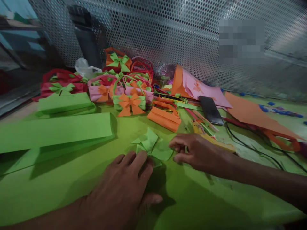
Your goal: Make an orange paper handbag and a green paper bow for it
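A light green paper bow [149, 140] with pointed tails and a rounded loop lies on the green tabletop between my hands. My left hand [127, 179] rests over its near left side, fingertips down on the paper, fingers slightly bent and the thumb stretched out to the right. Part of the bow is hidden beneath those fingers. At the right loop, my right hand [189, 148] has its fingers curled, with fingertips and thumb closed at the loop's edge. Just beyond the bow is an orange folded paper bag [164, 118] with a handle.
Green folded sheets [55, 131] lie at the left. Several small paper bags stand behind, including one with an orange bow [130, 104]. A black phone [211, 110], a yellow-handled tool [216, 140], a cable [254, 148] and orange sheets [259, 115] occupy the right. A dark bottle [87, 41] stands at the perforated metal wall.
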`<state>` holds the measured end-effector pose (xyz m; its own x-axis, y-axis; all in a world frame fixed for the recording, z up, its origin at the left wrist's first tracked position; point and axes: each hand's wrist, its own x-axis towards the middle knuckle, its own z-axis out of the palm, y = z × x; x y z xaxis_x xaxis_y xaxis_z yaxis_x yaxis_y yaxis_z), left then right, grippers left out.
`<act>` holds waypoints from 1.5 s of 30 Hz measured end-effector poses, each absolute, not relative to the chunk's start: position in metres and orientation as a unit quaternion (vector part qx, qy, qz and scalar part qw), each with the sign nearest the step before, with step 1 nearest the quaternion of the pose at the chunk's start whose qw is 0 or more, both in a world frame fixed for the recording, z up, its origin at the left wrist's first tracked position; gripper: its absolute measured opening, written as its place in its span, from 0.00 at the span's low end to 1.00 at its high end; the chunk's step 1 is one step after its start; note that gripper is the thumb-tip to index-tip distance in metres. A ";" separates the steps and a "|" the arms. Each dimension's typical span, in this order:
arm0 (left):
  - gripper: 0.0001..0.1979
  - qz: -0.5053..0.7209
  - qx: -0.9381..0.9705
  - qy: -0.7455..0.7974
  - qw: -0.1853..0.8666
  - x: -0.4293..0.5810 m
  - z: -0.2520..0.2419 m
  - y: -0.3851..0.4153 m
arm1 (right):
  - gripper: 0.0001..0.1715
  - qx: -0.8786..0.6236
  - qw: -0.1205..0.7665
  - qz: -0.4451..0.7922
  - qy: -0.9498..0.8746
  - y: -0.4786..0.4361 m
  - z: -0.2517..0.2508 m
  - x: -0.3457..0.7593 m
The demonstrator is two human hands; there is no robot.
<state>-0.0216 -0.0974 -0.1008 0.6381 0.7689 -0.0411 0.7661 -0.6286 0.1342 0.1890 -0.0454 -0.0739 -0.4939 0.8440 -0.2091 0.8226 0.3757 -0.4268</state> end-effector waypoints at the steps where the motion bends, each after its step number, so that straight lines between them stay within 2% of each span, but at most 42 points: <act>1: 0.22 0.010 0.903 0.425 0.067 -0.022 -0.102 -0.098 | 0.08 -0.491 0.017 0.230 -0.840 -0.045 -0.075 0.186; 5: 0.23 0.005 0.902 0.426 0.068 -0.022 -0.103 -0.097 | 0.10 -0.457 0.000 0.169 -0.873 -0.042 -0.084 0.178; 9: 0.22 0.005 0.899 0.430 0.082 -0.020 -0.099 -0.096 | 0.09 -0.492 -0.016 0.201 -0.847 -0.036 -0.084 0.174; 11: 0.23 0.005 0.899 0.431 0.079 -0.019 -0.098 -0.096 | 0.11 -0.517 -0.011 0.260 -0.816 -0.035 -0.080 0.174; 16: 0.24 -0.006 0.902 0.426 0.072 -0.020 -0.100 -0.096 | 0.18 -0.511 0.046 0.518 -0.685 -0.034 -0.071 0.178; 20: 0.24 -0.006 0.902 0.424 0.075 -0.020 -0.099 -0.097 | 0.22 -0.446 0.114 0.643 -0.612 -0.030 -0.073 0.188; 23: 0.23 -0.011 0.903 0.422 0.082 -0.020 -0.098 -0.097 | 0.22 -0.373 0.098 0.714 -0.584 -0.027 -0.077 0.194; 28: 0.23 -0.015 0.904 0.419 0.080 -0.020 -0.098 -0.096 | 0.11 -0.359 0.077 0.719 -0.590 -0.023 -0.084 0.189; 37: 0.23 -0.014 0.902 0.422 0.085 -0.019 -0.095 -0.095 | 0.15 -0.408 0.080 0.719 -0.557 -0.018 -0.091 0.183; 45: 0.22 -0.002 0.900 0.424 0.102 -0.019 -0.094 -0.095 | 0.10 -0.408 0.093 0.739 -0.528 -0.016 -0.091 0.186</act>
<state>-0.0193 -0.0954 -0.0939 0.6407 0.7625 -0.0898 0.7634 -0.6201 0.1810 0.1858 -0.0162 -0.0914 -0.6501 0.5683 -0.5045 0.2935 -0.4246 -0.8565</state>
